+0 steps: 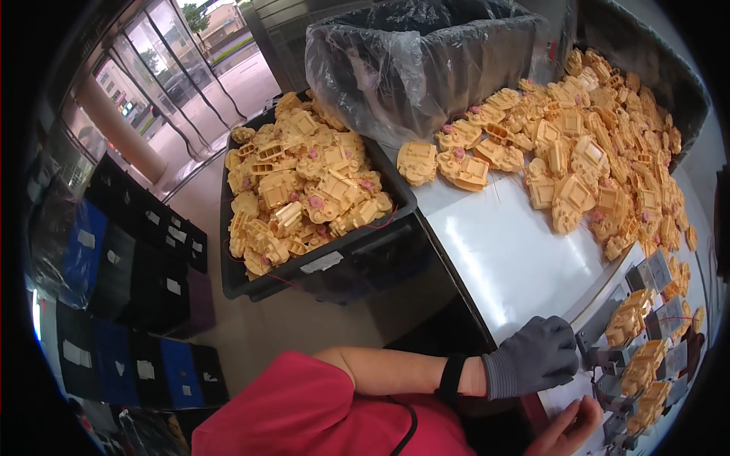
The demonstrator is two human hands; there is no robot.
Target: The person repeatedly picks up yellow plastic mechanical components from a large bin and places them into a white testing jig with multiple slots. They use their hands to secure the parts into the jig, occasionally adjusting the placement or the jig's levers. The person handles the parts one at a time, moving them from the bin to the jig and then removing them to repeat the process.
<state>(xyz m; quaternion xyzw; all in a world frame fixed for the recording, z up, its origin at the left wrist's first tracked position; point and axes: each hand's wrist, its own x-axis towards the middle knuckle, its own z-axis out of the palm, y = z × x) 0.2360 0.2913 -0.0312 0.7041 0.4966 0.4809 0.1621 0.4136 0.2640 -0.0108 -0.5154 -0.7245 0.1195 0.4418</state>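
My left hand (534, 357), in a grey glove with a black band at the wrist, is curled closed at the near side of a metal fixture (606, 357). What its fingers hold, if anything, is hidden. Below it, my bare right hand (569, 430) has its fingers bent and thumb drawn in beside the same fixture; nothing I can name shows in them. Several yellow-orange moulded plastic housings sit along the fixture between grey metal plates, among them an upper housing (630, 318), a middle housing (644, 367) and a lower housing (651, 406).
A heap of similar housings (578, 144) covers the far right of the white table (494, 251). To the left, a black crate (403, 199) is piled with more. A plastic-lined dark bin (365, 80) stands behind. Stacked black and blue crates (125, 285) line the far left.
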